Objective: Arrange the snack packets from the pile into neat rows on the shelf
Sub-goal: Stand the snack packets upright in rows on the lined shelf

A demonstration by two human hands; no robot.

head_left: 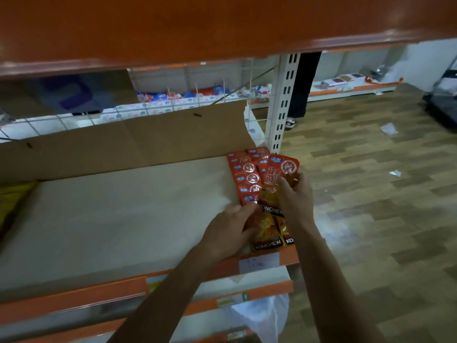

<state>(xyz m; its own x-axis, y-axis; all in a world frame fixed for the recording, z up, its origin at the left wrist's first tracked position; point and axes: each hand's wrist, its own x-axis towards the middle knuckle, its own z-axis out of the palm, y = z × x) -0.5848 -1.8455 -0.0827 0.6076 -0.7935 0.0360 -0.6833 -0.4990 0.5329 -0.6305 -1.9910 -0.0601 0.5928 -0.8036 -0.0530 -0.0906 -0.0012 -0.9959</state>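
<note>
Several red snack packets [246,178] lie overlapped in a row at the right end of the white shelf [118,219]. Beside that row lies a second line of red and yellow packets [270,214] marked KONCHEW, reaching the shelf's front edge. My right hand [295,194] pinches the top packet of this second line near its middle. My left hand [228,231] rests on the lower packets at the front edge, its fingers lying over them. Parts of the lower packets are hidden under both hands.
A brown cardboard sheet [138,142] stands along the shelf's back. The orange shelf above [197,26] overhangs. A white slotted upright [284,100] marks the right end. Yellow packets [12,201] lie far left. A plastic bag [262,315] hangs below. A person's leg [303,87] stands behind on the wood floor.
</note>
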